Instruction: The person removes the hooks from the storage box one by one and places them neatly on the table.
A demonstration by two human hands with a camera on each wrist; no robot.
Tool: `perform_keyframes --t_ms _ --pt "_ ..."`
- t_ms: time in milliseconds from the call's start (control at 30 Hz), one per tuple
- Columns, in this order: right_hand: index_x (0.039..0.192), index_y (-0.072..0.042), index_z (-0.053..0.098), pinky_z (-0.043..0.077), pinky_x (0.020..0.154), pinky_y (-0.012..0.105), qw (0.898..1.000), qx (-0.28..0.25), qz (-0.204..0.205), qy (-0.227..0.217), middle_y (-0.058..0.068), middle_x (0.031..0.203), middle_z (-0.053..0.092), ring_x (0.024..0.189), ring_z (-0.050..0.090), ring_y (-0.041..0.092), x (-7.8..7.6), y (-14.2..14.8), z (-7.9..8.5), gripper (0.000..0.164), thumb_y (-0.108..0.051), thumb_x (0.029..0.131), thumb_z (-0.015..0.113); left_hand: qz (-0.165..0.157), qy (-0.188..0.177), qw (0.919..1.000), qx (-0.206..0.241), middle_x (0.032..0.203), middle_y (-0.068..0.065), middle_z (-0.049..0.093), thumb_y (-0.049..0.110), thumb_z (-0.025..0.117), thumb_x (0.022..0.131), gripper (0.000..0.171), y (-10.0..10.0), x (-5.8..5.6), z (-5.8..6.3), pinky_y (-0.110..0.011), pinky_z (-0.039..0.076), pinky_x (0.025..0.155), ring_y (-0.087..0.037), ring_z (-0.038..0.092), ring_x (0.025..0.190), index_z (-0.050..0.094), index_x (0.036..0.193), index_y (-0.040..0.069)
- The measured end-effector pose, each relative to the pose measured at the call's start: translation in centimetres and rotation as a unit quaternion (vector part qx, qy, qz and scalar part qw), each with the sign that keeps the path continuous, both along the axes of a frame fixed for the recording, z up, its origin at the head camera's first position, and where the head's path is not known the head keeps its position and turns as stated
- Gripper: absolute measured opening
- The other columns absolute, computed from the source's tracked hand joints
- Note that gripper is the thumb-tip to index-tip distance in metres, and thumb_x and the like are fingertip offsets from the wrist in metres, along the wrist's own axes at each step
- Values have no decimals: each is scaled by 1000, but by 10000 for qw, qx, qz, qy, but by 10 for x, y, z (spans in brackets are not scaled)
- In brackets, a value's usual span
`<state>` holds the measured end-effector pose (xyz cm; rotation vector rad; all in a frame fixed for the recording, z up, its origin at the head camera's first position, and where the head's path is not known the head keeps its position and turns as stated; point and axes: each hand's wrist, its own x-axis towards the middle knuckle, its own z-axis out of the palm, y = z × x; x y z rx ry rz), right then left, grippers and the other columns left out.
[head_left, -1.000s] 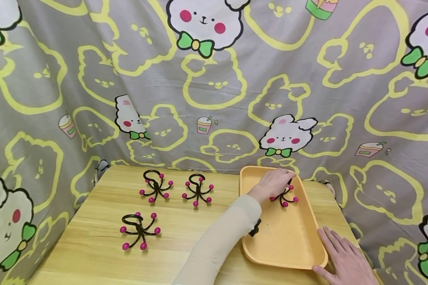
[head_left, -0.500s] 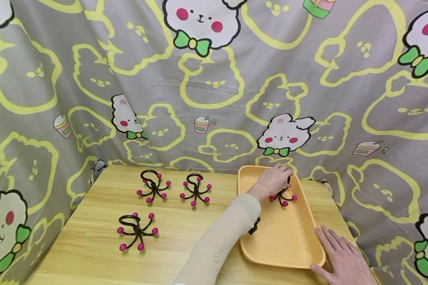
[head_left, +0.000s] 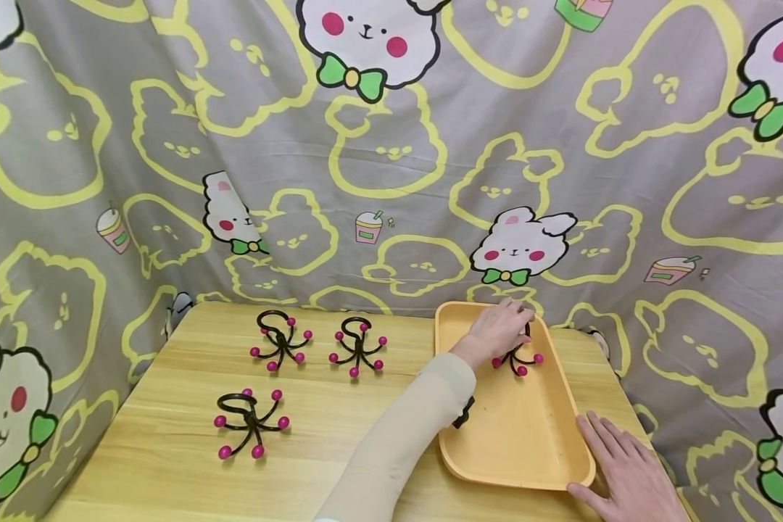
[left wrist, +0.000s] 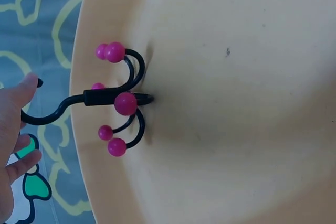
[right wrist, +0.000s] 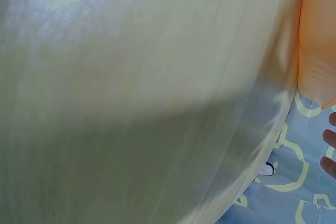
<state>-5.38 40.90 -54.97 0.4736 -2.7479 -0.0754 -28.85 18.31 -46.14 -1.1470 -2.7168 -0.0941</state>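
My left hand (head_left: 496, 333) reaches into the far end of an orange-yellow tray (head_left: 515, 449). It holds the curved top of a black multi-prong hook hanger (head_left: 514, 357) with pink ball tips. In the left wrist view, the hanger's bent neck (left wrist: 50, 119) passes between thumb and fingers, and its prongs (left wrist: 139, 74) stand at the tray floor near the wall. Whether the prongs touch the floor is hard to tell. My right hand (head_left: 633, 464) rests at the tray's near right corner with straight fingers; only fingertips (right wrist: 329, 139) appear in the right wrist view.
Left of the tray, matching hook hangers stand on the wooden table (head_left: 339, 428): one at far left (head_left: 280, 344), one beside it (head_left: 359, 349), one nearer (head_left: 253, 420). A patterned grey curtain (head_left: 404, 217) hangs behind and along the sides.
The head view has shifted slightly. My left hand has risen very little at the hanger in the tray. My right hand stays at the tray's corner.
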Motion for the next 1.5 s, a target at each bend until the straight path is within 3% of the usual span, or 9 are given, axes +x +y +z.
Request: perform_keyframes --t_ms 233,433,567,633,733,1133,1233,1367,1500 --pt "160 -18 46 -17 124 9 10000 -19 -46 -29 14 145 63 126 55 30 1 -2 2 106 -75 76 77 -19 175 9998 45 145 8 59 49 56 108 35 -4 -2 0 -23 56 101 -11 56 133 63 139 33" --pt "161 -19 43 -19 123 9 9999 -29 -83 -75 14 145 63 126 55 31 2 -2 1 107 -74 76 78 31 82 9999 129 143 10 60 43 56 109 25 -5 -2 1 -24 56 98 -10 57 129 66 131 37" --pt "163 -21 41 3 130 24 9997 -97 -169 -159 14 147 63 127 56 32 4 -3 -1 107 -73 77 78 52 -51 9999 145 135 12 62 41 56 109 19 -7 -1 1 -23 55 95 -9 57 124 67 124 37" --pt "162 -21 41 18 122 34 9995 -137 -199 -199 15 147 62 128 56 33 5 -4 -1 106 -73 77 78 74 -128 9998 126 130 13 63 40 56 109 18 -8 0 1 -22 54 94 -8 57 122 67 123 38" --pt "161 -20 43 29 112 41 9994 -159 -229 -228 15 147 62 129 57 34 4 -4 0 105 -73 77 77 96 -218 9996 129 122 14 63 40 55 109 17 -9 1 2 -21 53 92 -7 56 118 67 121 38" --pt "160 -19 46 37 104 45 9991 -120 -256 -330 16 147 63 129 58 34 3 -5 3 104 -74 77 77 -2 -209 9997 80 117 16 64 42 55 109 16 -12 7 10 -21 53 86 -7 56 114 68 115 37" --pt "160 -19 45 34 107 43 9994 -123 -177 -257 16 146 63 128 57 34 3 -4 3 105 -73 77 77 -58 -134 9998 94 117 15 65 42 54 109 17 -14 7 14 -20 53 87 -7 57 113 68 116 36" --pt "160 -18 46 19 121 34 9999 -85 -63 -93 16 145 63 127 57 34 2 -4 2 106 -73 76 78 -153 -26 9998 114 117 16 65 42 54 110 17 -18 8 19 -20 51 89 -7 58 110 68 118 36" --pt "159 -16 47 26 116 38 9999 -61 -83 -91 16 145 64 127 57 33 2 -3 3 106 -74 76 78 -276 29 9995 175 120 17 66 42 55 109 17 -23 13 25 -20 51 93 -7 59 110 68 118 35"
